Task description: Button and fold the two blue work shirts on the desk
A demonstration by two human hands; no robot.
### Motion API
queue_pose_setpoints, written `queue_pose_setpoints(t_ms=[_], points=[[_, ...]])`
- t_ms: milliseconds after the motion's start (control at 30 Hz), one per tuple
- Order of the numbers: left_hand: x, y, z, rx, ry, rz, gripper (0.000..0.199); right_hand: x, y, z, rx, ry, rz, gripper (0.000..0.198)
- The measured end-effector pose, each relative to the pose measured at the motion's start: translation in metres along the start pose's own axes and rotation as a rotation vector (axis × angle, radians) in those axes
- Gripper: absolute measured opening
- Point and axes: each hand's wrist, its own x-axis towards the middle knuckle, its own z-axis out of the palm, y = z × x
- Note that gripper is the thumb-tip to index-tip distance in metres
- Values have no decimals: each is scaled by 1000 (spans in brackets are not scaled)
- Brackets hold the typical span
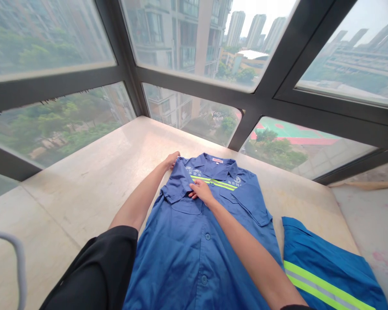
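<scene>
A blue short-sleeved work shirt (184,254) lies front up on the pale sill, its collar toward the window. Yellow-green reflective stripes and white lettering cross its chest, with buttons down the middle. Both of its sleeves lie folded inward over the front. At the left shoulder edge, my left hand (172,159) has its fingers closed on the shirt. My right hand (201,190) reaches across the chest and pinches the edge of the folded left sleeve. Part of the left chest pocket shows below that sleeve.
A folded blue garment (330,262) with yellow-green and grey stripes lies at the right. Window frames (194,82) enclose the stone sill (80,185). At the lower left curves a grey tube (21,258). A pale flower-patterned surface (375,224) borders the right side.
</scene>
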Motion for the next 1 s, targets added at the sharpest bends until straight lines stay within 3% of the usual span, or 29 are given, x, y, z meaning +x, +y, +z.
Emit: queue_pose_setpoints(t_ms=[167, 333, 467, 600, 800, 900, 1000], points=[[4, 14, -2, 168, -27, 126, 37, 3, 6, -2, 53, -8, -15, 7], [7, 9, 6, 387, 148, 215, 19, 2, 3, -5, 97, 27, 8, 8], [7, 3, 13, 502, 287, 242, 22, 4, -1, -6, 213, 105, 68, 8], [9, 0, 14, 566, 338, 255, 27, 8, -4, -8, 276, 147, 105, 11], [18, -1, 6, 543, 319, 200, 28, 6, -5, -7, 283, 169, 107, 6], [23, 1, -2, 474, 248, 196, 33, 4, -2, -5, 229, 163, 82, 5], [20, 1, -10, 360, 146, 185, 36, 4, 4, -4, 112, 154, 9, 17]])
